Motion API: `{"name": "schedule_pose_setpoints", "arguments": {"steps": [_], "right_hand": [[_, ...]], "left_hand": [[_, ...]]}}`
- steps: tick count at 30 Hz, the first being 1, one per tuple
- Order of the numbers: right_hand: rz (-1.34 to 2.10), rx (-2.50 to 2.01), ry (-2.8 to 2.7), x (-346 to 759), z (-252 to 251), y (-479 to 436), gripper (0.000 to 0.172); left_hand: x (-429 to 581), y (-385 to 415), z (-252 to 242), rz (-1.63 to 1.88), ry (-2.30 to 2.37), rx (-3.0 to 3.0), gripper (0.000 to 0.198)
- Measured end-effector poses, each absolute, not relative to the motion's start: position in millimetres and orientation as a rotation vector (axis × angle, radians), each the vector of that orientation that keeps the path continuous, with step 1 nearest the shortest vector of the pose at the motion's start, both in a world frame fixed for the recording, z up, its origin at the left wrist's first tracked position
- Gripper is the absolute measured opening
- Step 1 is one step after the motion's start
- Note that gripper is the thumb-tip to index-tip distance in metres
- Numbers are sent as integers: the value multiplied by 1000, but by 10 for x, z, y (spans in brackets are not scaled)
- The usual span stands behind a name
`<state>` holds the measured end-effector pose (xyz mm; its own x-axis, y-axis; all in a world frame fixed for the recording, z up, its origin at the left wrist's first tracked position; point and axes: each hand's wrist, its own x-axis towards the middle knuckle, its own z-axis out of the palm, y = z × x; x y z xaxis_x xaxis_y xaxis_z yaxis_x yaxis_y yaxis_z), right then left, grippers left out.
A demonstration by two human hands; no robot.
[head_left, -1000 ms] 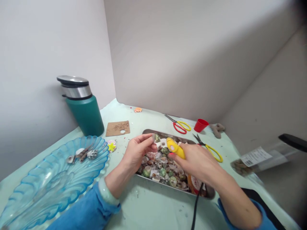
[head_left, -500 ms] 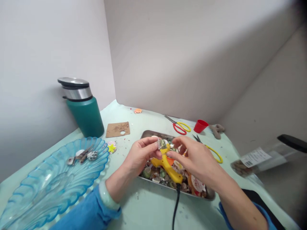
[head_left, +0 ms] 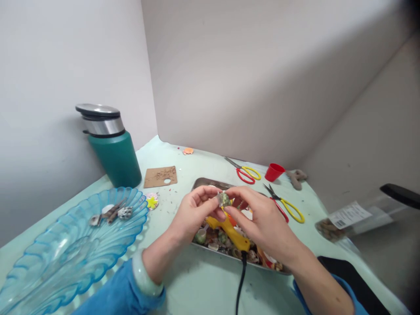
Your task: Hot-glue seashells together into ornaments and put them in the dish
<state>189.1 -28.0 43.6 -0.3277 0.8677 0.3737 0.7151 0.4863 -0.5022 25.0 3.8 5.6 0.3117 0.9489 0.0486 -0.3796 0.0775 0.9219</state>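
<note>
My left hand [head_left: 197, 208] pinches a small rounded green speckled piece [head_left: 225, 199] with a clear, shiny bit at its left side, perhaps plastic. From the other side, the fingertips of my right hand [head_left: 262, 216] close round the same piece. Whether it is a shell or a stone I cannot tell. Just beneath my hands, a yellow glue gun [head_left: 233, 232] with a black cord lies across a metal tray [head_left: 205, 180]. Shells, similar green pieces [head_left: 201, 236] and other small bits fill the tray, partly hidden by my hands.
A blue scalloped plastic dish [head_left: 78, 251] holding a few shells and sticks stands left, near a green bottle [head_left: 116, 157]. Cardboard [head_left: 160, 176], two pairs of scissors [head_left: 246, 171], a red cup [head_left: 274, 172] and a clear container [head_left: 357, 216] surround the tray.
My right hand has moved left and closed in on the green piece, which now shows its rounded side. More of the scissors to the right of the tray shows.
</note>
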Motion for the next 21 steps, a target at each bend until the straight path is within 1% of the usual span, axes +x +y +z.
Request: {"name": "schedule_pose_setpoints", "arguments": {"steps": [5,9,13,16,21], "right_hand": [[289,-1336,-2130,1869,425,-283,20],[414,-1292,-2090,1836,415,-266,18],[462,-1269,-2037,1816,411,-255,18],[457,-1268,-2032,1821,416,-259,22],[381,-1268,-2051,1835,425,-272,20]], "left_hand": [[278,-7,127,1171,819,1150,24],[266,-17,112,1225,873,1268,17],[261,-16,48,1241,883,1324,17],[268,-4,11,1264,876,1319,15],[269,25,-17,1372,951,1433,11]]}}
